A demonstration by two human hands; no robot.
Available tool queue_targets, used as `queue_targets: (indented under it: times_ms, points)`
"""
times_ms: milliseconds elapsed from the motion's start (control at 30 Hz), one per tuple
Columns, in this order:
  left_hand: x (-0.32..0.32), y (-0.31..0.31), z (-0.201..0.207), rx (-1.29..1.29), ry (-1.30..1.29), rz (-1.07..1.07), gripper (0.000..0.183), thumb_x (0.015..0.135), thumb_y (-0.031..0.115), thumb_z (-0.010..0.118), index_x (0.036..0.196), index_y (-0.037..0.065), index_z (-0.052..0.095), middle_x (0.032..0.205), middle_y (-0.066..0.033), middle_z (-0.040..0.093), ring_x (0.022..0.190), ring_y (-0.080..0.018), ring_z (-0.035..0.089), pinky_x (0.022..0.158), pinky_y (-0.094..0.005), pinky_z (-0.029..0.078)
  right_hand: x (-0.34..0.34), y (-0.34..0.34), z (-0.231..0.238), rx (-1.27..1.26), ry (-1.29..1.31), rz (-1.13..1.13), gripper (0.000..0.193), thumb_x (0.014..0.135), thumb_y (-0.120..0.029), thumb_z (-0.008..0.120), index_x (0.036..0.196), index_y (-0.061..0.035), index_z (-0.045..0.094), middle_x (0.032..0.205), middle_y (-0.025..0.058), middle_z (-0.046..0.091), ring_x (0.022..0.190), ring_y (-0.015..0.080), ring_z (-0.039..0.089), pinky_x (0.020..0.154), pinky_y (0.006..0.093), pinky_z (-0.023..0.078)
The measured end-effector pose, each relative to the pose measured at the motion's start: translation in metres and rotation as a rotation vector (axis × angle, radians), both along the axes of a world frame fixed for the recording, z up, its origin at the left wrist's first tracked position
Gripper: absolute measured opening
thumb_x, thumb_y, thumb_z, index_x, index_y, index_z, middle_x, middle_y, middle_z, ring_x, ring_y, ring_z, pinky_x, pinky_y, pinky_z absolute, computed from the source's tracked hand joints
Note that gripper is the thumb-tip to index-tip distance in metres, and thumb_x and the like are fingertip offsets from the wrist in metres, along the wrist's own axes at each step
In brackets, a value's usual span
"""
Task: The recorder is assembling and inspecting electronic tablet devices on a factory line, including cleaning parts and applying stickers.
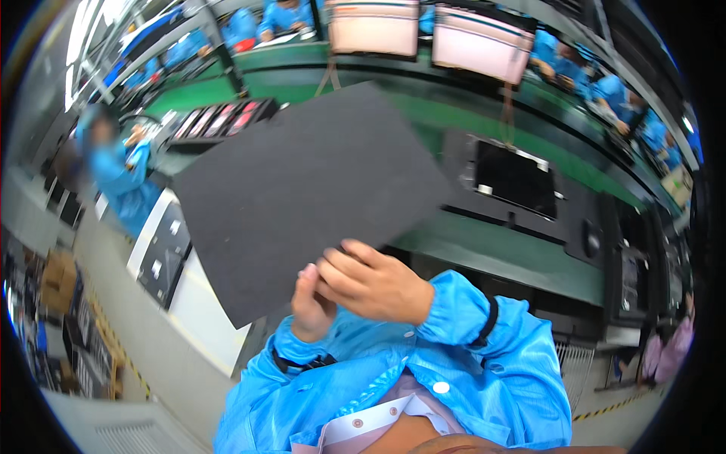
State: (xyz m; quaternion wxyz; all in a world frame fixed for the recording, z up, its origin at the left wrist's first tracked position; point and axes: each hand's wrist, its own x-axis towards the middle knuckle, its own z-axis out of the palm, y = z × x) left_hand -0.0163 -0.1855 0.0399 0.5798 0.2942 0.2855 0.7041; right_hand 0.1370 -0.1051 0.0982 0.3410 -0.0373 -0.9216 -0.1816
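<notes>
A large flat dark-grey sheet [302,174] spreads at an angle in front of me, between the green bench and a white table at the left. My right hand [376,286] is over its near edge, with the fingers bent and pressed together. Close against those fingers is my left hand [312,304], its thumb pointing up and its other fingers curled, partly hidden. The fingertips of both hands meet. Whatever they pinch is too small or too covered to make out, and whether they touch the sheet is unclear.
Right of the sheet, a tablet-like black panel [516,178] lies in a dark tray on the green bench [491,246]. A rack of flat devices [219,121] stands at the far left. White table [204,321] holds another dark tray. Co-workers [121,170] in blue sit or stand around.
</notes>
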Motion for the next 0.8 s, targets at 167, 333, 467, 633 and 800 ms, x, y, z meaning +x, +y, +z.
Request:
queue_targets:
  times_ms: [167,333,467,633,800]
  points:
    - [-0.07,-0.077,-0.06,0.02,0.033,0.611,0.045,0.099,0.022,0.055,0.14,0.002,0.053,0.133,-0.0146,0.063,0.123,-0.0282,0.062,0.109,-0.0453,0.05,-0.043,0.015,-0.07,-0.4,-0.097,0.274,0.057,0.083,-0.02,0.072,0.136,-0.0092,0.056,0.132,0.0108,0.059,0.132,0.0275,0.054,0.115,0.048,0.04]
    - [-0.114,-0.123,-0.11,-0.045,-0.285,0.824,0.041,0.099,0.017,0.061,0.135,0.0,0.054,0.129,-0.0164,0.064,0.12,-0.0299,0.063,0.11,-0.0472,0.05,-0.009,0.039,-0.098,-0.645,-0.216,0.27,0.041,0.084,-0.019,0.077,0.119,-0.0034,0.062,0.117,0.015,0.064,0.113,0.0342,0.063,0.096,0.0446,0.052]
    - [-0.127,-0.123,-0.14,-0.672,-0.507,0.78,0.042,0.102,0.03,0.064,0.123,-0.006,0.058,0.117,-0.0209,0.068,0.108,-0.0305,0.069,0.101,-0.0423,0.055,0.028,0.051,-0.118,-0.733,-0.218,0.172,0.035,0.082,-0.016,0.079,0.113,-0.003,0.069,0.107,0.0142,0.068,0.1,0.0336,0.067,0.086,0.0434,0.055]
    - [-0.093,-0.097,-0.098,-0.835,-0.334,-0.135,0.041,0.099,0.037,0.069,0.112,-0.002,0.066,0.09,-0.0111,0.075,0.082,-0.0268,0.073,0.077,-0.0374,0.059,0.072,0.045,-0.119,-0.884,-0.126,-0.041,0.026,0.083,-0.01,0.078,0.106,-0.0018,0.071,0.094,0.0121,0.071,0.086,0.0308,0.068,0.073,0.0408,0.056]
    - [-0.125,-0.036,-0.08,-0.379,1.869,0.532,0.062,0.082,0.031,0.082,0.132,0.002,0.06,0.133,-0.0222,0.058,0.124,-0.0373,0.055,0.102,-0.0517,0.043,0.099,0.04,-0.092,-0.804,0.116,0.009,0.021,0.077,-0.005,0.079,0.097,-0.0027,0.071,0.083,0.011,0.07,0.077,0.0292,0.069,0.068,0.04,0.054]
